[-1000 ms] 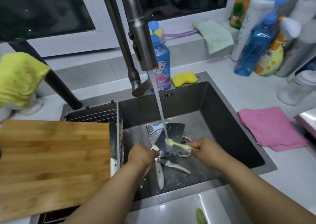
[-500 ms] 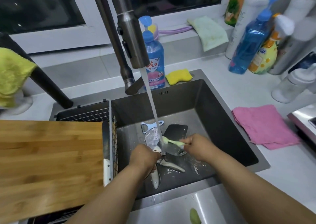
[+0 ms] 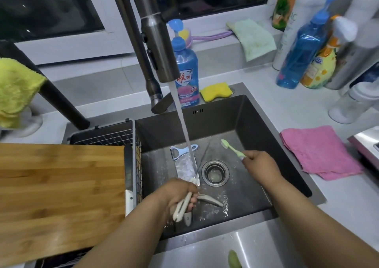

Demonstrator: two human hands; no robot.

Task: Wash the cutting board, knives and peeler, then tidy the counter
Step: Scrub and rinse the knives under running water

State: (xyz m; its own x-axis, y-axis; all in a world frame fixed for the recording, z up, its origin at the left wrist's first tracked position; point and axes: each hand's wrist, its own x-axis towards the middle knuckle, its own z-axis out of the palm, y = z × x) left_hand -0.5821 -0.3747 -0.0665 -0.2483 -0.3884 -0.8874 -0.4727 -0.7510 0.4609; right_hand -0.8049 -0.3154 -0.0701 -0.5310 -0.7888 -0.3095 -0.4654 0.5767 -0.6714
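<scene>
While water runs into the sink [image 3: 256, 128], my left hand [image 3: 178, 196] grips a knife [image 3: 187, 171] under the stream, my right hand [image 3: 259, 163] pinches a green toothbrush [image 3: 232, 149] aside.

Both forearms are bare right up to the bottom edge of the view, no sleeve showing on either. The left hand [image 3: 178, 196] and right hand [image 3: 259, 165] look free of rings or gloves, though the fingers [image 3: 190, 203] are blurred.
</scene>
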